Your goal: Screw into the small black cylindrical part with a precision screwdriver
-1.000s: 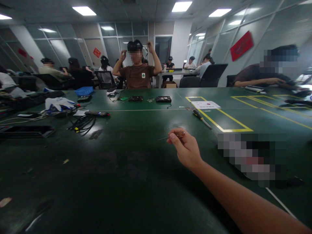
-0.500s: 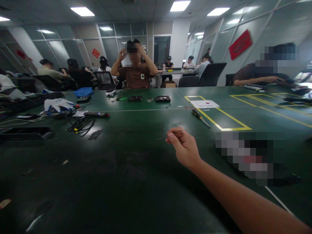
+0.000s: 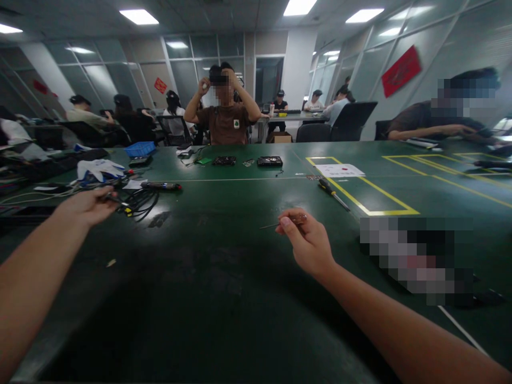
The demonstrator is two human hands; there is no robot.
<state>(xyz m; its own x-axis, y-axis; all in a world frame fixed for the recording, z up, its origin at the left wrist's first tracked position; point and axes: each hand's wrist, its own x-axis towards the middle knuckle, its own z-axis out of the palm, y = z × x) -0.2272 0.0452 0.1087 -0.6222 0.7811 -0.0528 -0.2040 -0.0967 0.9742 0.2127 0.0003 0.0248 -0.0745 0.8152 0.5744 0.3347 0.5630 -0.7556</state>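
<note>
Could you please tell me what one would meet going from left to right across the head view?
Left hand, blue plastic basket, green board, first of two black devices, right hand holding an amber-handled screwdriver, red wall poster.

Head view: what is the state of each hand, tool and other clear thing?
Left hand: near black cable, grip unclear
Right hand: closed on small screwdriver
Small screwdriver: held, tip leftward
Large screwdriver: lying unheld
Black cable: loosely coiled
Gloves: unworn, lying
Paper: flat
Blue basket: upright
</note>
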